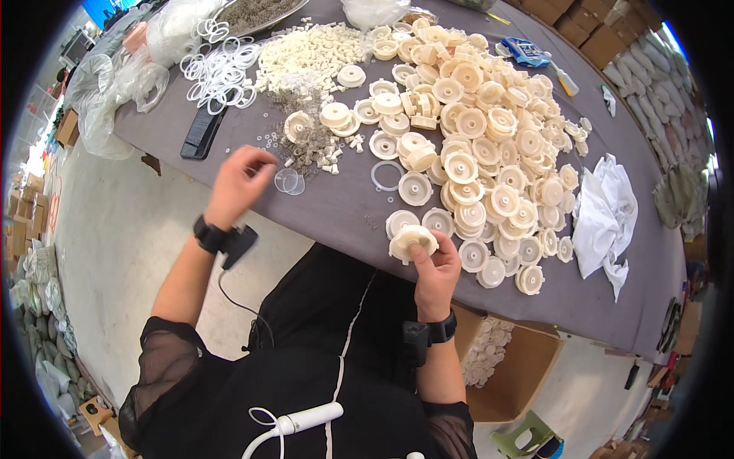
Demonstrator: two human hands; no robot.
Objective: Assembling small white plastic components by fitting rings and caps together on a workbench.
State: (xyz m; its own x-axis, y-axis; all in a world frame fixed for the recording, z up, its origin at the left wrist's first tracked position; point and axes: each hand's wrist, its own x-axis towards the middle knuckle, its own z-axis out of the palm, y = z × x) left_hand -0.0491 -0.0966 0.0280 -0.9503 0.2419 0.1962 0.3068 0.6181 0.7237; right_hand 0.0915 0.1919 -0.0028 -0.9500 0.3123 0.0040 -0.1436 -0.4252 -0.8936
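My right hand (436,271) holds a round cream plastic wheel-like part (403,239) near the table's front edge, thumb across its face. Several like parts lie close by, and a large heap of them (497,145) spreads to the right. Above the table's left front edge, my left hand (243,182) has its fingers curled together; what they pinch, if anything, is too small to make out. Beside it lie clear thin discs (289,181), tiny rings (269,141) and a tangle of small metal springs (310,145). A pale ring (387,176) lies between the hands' areas.
White rings (225,73) and a pile of small cream pieces (313,53) lie at the back left, near a black phone-like object (202,134). A white cloth (604,218) lies at the right. Below the table, a cardboard box (512,375) holds more round parts.
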